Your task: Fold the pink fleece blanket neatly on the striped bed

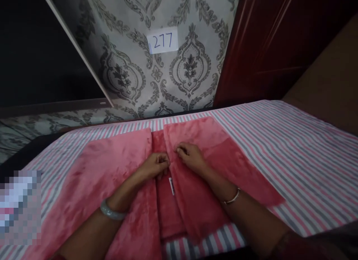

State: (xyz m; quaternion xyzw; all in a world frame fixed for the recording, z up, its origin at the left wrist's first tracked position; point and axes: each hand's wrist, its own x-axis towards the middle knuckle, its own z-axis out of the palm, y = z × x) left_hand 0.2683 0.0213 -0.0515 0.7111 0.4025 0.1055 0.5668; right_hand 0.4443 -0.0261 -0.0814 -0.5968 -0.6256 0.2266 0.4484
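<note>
Two flaps of pink towel [117,166] folded inward on striped bedsheet [293,155], edges nearly meeting at centre, white label [171,186] showing in gap. I read this as mid-fold, side panels being aligned. Left hand [155,165] curled, fingers pinching left flap edge. Right hand [190,155] curled, gripping right flap edge. Next move, my guess: needs edges squared, then lengthwise fold. Bangle [112,212] on left wrist, thin bracelet [232,198] on right.

A striped sheet [293,152] covers the bed. Behind the bed stands patterned wallpaper [125,73], bearing a paper label [162,40] marked 277. Right of the label is a dark red door [268,43].
</note>
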